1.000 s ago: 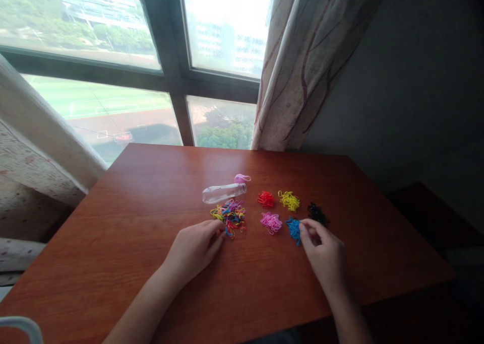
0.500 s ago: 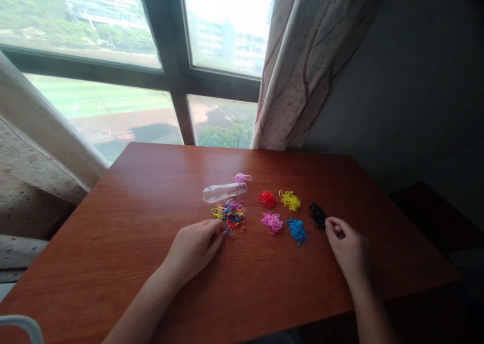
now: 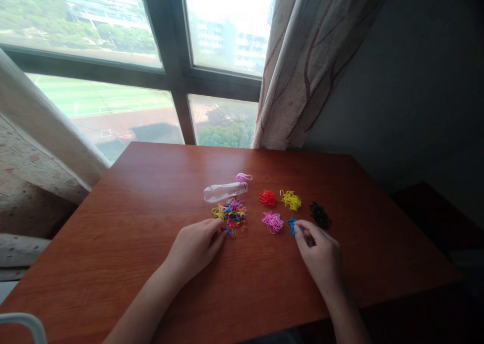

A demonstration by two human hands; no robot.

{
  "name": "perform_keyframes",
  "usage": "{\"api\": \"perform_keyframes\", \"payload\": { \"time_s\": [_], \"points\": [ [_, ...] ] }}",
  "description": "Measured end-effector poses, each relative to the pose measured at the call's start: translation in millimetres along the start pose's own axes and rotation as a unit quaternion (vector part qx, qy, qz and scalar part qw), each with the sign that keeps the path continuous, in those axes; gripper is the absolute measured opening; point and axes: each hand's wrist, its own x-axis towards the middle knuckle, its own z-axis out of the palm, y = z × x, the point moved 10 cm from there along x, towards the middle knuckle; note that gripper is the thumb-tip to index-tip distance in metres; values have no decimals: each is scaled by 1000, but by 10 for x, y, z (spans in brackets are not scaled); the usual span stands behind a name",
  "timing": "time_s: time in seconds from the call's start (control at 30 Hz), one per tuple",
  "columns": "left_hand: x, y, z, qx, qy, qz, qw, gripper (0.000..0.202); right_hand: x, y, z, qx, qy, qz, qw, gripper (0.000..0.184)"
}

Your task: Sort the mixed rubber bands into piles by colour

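Note:
My left hand point(image 3: 200, 238) rests on the table with thumb and fingers closed at the near left edge of a mixed pile of coloured rubber bands point(image 3: 231, 214). Whatever is between those fingertips is hidden. My right hand point(image 3: 321, 246), its thumb and forefinger pinched together, is over the blue rubber bands point(image 3: 291, 223) and covers much of them. I cannot make out a band in its pinch. Around it lie piles of pink rubber bands point(image 3: 273, 222), red rubber bands point(image 3: 267, 198), yellow rubber bands point(image 3: 291, 200) and black rubber bands point(image 3: 319, 215).
Behind the mixed pile a clear plastic bottle point(image 3: 225, 192) lies on its side, with a pink cap with a loop point(image 3: 242, 177) beyond its neck. The wooden table point(image 3: 151, 193) ends at a window with curtains point(image 3: 295, 72). A white curved bar point(image 3: 26, 320) shows at lower left.
My right hand has moved left from the black rubber bands to the blue ones, uncovering the black pile's near edge. My left hand stays by the mixed pile.

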Motion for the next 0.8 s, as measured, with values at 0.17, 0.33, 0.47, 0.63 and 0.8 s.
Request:
{"api": "perform_keyframes", "payload": {
  "time_s": [0.17,0.33,0.47,0.63,0.8],
  "points": [
    [2,16,-17,-3,3,4,1000,19,-89,-316,301,47,-53,-28,997,21],
    [9,16,-14,-5,10,9,1000,19,-174,-548,557,84,-105,-37,990,21],
    [11,16,-15,-13,12,12,1000,20,-192,-698,676,89,-129,-41,987,19],
    [-8,13,-21,-16,12,11,1000,20,-188,-803,788,90,-153,-40,983,18],
    [-6,13,-22,-16,13,11,1000,20,-194,-819,861,95,-153,-35,983,18]
  ]
}}
